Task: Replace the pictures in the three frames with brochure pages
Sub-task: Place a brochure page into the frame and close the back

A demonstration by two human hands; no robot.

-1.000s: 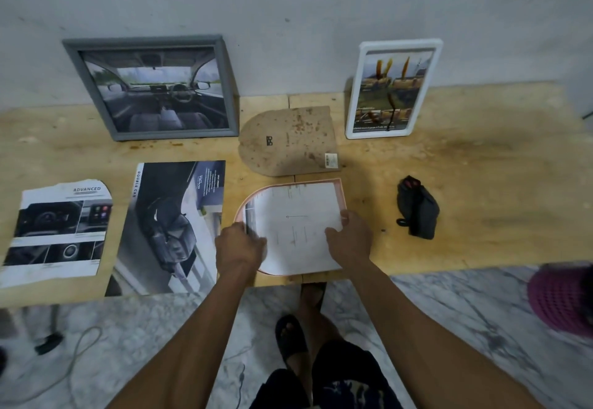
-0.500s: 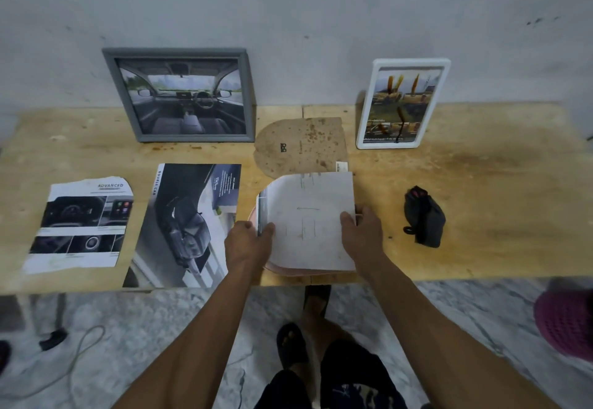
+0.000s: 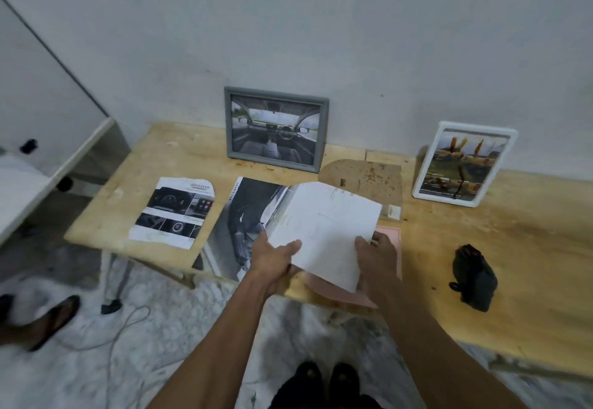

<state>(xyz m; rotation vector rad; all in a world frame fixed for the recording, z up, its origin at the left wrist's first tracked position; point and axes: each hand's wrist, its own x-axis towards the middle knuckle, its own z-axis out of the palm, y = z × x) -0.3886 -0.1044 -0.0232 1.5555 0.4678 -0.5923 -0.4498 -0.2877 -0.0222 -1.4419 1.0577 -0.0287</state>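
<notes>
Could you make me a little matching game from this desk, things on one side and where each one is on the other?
Things:
1. grey frame
2. white frame
3. white sheet
4. black pouch

Places:
A. lying on the table, far right
B. held in both hands
C. leaning on the wall, left
D. standing upright, right

Pairs: 1-C, 2-D, 3-B, 4-A

The white sheet (image 3: 324, 232) covers most of the pink frame (image 3: 390, 238) and part of the large brochure page (image 3: 240, 225). Its faint markings are too small to read. The desk (image 3: 529, 264) runs off the right edge.
</notes>
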